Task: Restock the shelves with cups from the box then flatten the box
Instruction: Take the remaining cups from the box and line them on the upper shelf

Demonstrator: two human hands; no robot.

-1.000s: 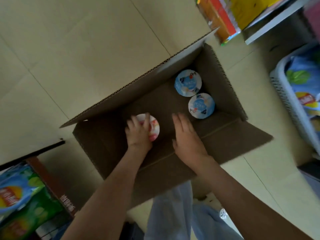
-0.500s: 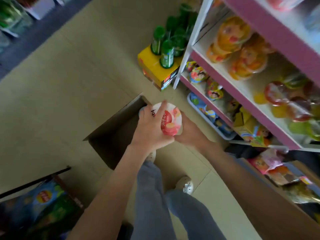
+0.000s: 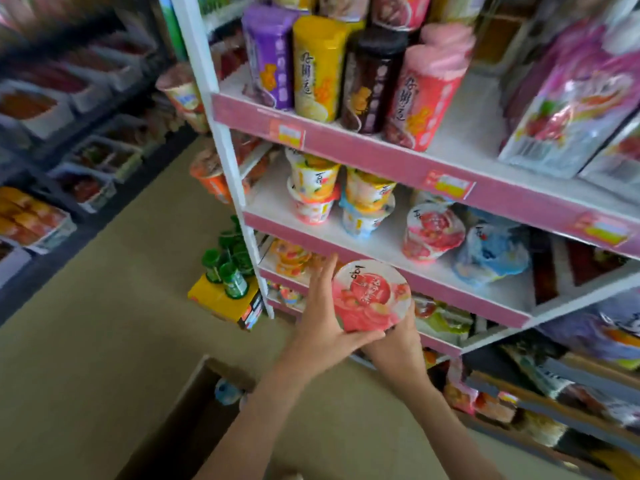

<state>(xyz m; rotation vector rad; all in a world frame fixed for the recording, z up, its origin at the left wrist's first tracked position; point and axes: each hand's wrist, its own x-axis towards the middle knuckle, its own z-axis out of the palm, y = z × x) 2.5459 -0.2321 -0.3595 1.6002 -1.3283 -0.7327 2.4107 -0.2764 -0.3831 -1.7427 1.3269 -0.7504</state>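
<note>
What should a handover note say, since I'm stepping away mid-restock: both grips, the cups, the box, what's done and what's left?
The left grip and right grip both hold one red-lidded cup in front of the middle shelf, not yet set down.
The shelf already holds a matching red cup, a blue cup and stacked cups.
The box stands open on the floor, with at least one boxed cup showing inside.
Left to do: shelve this cup, empty the box, flatten it.
</note>
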